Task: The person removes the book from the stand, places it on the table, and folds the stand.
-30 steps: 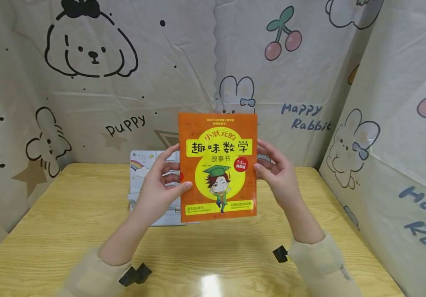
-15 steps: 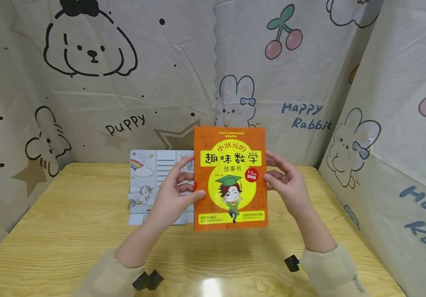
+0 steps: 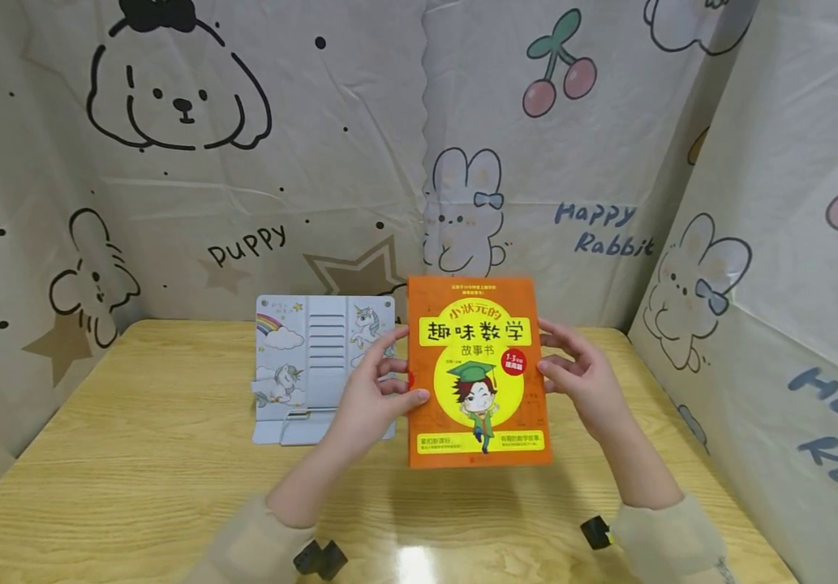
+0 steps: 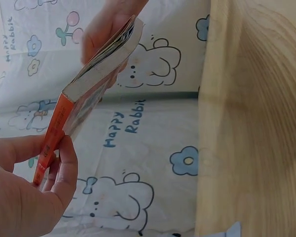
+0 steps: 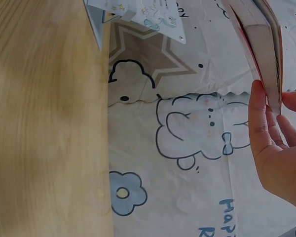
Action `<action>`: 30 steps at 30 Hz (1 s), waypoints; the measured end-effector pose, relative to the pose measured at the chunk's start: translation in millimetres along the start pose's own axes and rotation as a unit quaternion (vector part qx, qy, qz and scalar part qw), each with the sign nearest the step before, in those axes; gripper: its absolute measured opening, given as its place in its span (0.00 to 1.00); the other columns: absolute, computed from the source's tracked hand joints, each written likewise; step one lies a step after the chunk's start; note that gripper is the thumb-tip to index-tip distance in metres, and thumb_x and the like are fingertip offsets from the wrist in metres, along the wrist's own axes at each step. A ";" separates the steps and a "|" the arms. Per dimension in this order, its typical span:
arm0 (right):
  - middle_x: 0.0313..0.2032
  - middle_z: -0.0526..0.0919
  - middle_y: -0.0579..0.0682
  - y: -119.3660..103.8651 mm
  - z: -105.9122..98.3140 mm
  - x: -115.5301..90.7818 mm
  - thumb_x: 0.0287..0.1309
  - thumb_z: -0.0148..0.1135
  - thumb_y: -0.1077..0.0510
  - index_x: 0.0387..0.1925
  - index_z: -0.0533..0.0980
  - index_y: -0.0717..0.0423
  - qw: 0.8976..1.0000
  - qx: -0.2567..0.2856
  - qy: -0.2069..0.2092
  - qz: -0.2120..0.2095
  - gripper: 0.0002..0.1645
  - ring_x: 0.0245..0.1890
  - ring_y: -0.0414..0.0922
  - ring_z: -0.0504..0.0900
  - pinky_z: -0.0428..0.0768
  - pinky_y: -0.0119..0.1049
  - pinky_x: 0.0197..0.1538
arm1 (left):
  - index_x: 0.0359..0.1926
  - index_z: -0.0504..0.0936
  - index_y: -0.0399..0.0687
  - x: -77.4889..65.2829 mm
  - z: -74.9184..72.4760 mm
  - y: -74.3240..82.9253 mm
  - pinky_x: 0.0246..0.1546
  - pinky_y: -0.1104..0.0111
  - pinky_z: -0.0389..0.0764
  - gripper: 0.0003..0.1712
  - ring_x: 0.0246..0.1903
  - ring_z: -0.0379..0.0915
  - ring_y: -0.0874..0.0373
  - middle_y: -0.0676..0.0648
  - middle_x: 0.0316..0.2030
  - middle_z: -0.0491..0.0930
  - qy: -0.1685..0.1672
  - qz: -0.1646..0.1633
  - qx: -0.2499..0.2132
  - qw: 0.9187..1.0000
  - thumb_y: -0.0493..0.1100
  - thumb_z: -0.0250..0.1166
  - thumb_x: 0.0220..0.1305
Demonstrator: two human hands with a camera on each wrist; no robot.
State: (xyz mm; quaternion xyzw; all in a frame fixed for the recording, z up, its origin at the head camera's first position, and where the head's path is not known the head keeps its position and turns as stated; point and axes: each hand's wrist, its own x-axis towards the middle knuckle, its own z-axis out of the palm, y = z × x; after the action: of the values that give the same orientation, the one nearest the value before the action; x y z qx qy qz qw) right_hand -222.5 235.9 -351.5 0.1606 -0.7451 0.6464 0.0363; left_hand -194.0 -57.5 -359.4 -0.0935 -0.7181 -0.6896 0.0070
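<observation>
An orange and yellow children's math storybook [image 3: 480,373] is held upright above the table, its front cover facing me. My left hand [image 3: 371,397] grips the spine side, thumb on the cover and fingers behind. On the opposite edge my right hand [image 3: 582,377] pinches the pages and covers between thumb and fingers. In the left wrist view the left hand [image 4: 34,182] holds the orange spine, and the book's page block [image 4: 96,74] shows from its edge. The right wrist view has the right hand [image 5: 281,153] around the loose page edge.
A white folding book stand [image 3: 327,341] with unicorn and rainbow pictures stands on the wooden table [image 3: 134,478], left of the book and partly behind the left hand. Printed cloth [image 3: 360,105] hangs behind the table and along its sides.
Both hands have carried the book rightward and lower, and it looks smaller. More of the book stand shows now; the stand itself has not moved.
</observation>
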 end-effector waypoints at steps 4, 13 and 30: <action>0.52 0.71 0.50 7.6 -5.9 -3.1 0.62 0.59 0.62 0.67 0.62 0.56 1.000 -0.016 0.001 0.017 0.33 0.40 0.40 0.80 0.83 0.32 0.37 | 0.66 0.63 0.67 1.7 6.9 -6.3 0.31 0.65 0.83 0.48 0.29 0.77 0.54 0.43 0.42 0.76 -0.004 -0.009 -0.001 1.000 0.30 0.72 0.48; 0.51 0.71 0.50 19.7 -15.0 -6.5 0.61 0.60 0.61 0.67 0.61 0.57 0.998 -0.045 -0.003 0.035 0.34 0.39 0.38 0.81 0.84 0.33 0.37 | 0.68 0.61 0.62 8.7 17.5 -20.6 0.29 0.62 0.84 0.48 0.30 0.79 0.54 0.41 0.43 0.76 -0.023 -0.025 -0.014 0.999 0.30 0.71 0.49; 0.55 0.68 0.55 47.5 -26.5 -4.2 0.62 0.60 0.58 0.69 0.58 0.54 0.994 -0.043 0.003 0.101 0.36 0.43 0.39 0.80 0.84 0.36 0.41 | 0.65 0.65 0.61 30.6 30.3 -51.0 0.28 0.61 0.84 0.46 0.32 0.75 0.56 0.43 0.43 0.73 -0.029 -0.096 -0.043 0.994 0.26 0.70 0.47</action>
State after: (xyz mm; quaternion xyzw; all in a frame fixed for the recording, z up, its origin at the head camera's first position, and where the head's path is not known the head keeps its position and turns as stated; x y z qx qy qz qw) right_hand -236.2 267.8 -393.5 0.0807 -0.7846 0.6143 -0.0207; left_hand -227.7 -25.3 -407.1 -0.0438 -0.6930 -0.7146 -0.0843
